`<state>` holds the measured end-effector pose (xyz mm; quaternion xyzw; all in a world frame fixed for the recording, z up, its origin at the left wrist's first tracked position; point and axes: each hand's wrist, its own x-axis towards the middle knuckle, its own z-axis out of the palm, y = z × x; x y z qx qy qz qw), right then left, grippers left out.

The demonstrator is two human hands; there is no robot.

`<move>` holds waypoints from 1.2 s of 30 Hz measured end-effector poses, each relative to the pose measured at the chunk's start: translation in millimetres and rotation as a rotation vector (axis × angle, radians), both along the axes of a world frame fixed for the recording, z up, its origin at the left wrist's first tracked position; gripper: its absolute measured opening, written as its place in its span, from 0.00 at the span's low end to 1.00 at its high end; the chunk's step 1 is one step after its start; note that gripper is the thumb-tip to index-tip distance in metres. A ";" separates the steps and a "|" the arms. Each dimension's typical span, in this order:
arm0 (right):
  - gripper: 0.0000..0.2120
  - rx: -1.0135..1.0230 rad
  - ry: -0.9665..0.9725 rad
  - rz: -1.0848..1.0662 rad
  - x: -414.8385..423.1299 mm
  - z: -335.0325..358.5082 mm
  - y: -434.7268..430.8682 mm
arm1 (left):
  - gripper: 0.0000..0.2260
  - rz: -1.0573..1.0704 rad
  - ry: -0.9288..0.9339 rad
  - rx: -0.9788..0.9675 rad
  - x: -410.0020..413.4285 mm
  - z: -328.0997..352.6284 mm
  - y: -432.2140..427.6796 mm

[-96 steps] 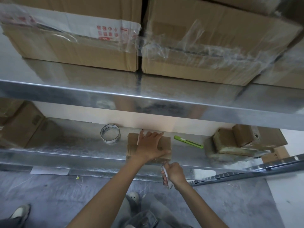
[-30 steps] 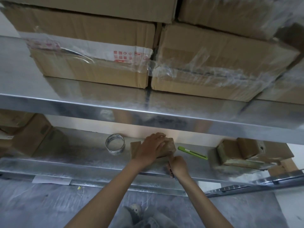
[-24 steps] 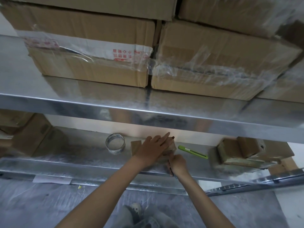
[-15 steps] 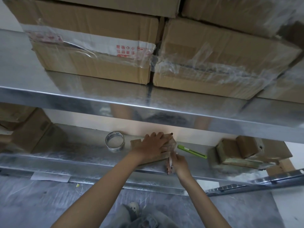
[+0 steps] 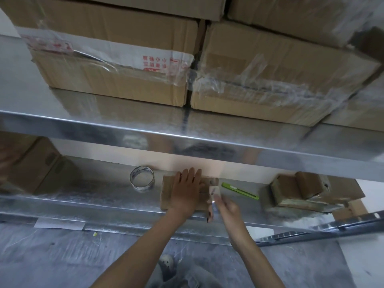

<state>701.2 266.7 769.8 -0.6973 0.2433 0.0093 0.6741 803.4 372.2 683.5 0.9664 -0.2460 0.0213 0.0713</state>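
Small cardboard box [image 5: 166, 192] was held down on the lower metal shelf [image 5: 104, 196], work seemingly midway.
The left hand [image 5: 187, 194] pressed it flat-fingered; the right hand [image 5: 226, 208] pinched a blurred white item [image 5: 214, 190] at the box's right edge, where the job looked unfinished.

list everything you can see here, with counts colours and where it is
small box: one, brown, middle of lower shelf
white piece: one, white, blurred, at small box's right edge
tape roll: one, clear, left of small box
knife: one, green, right of small box
big cartons: at least four, brown, upper shelf
taped parcels: a few, brown, lower shelf's right end
paper strip: one, white, below lower shelf
left hand: one, flat on small box
right hand: one, pinches white piece
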 end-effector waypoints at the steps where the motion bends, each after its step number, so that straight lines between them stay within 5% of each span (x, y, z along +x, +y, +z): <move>1: 0.16 0.057 -0.011 -0.036 0.7 2.1 -3.1 | 0.20 0.007 -0.014 -0.012 1.9 -1.6 -0.8; 13: 0.23 0.096 0.266 -0.090 -9.2 -10.1 3.3 | 0.10 0.110 0.010 -0.137 20.5 -6.5 -9.0; 22: 0.20 0.014 0.448 -0.137 3.7 -32.6 2.1 | 0.19 0.102 0.046 -0.129 28.3 -10.0 -4.9; 26: 0.19 0.095 0.535 -0.146 11.0 -35.9 0.2 | 0.17 -0.171 0.044 -0.288 23.4 -3.4 0.1; 29: 0.19 0.113 0.561 -0.134 13.4 -38.3 0.4 | 0.26 -0.479 0.033 -0.050 20.0 -5.8 0.6; 36: 0.20 0.126 0.490 -0.025 3.8 -33.3 -2.9 | 0.28 -0.493 0.041 0.066 24.4 -9.3 -0.8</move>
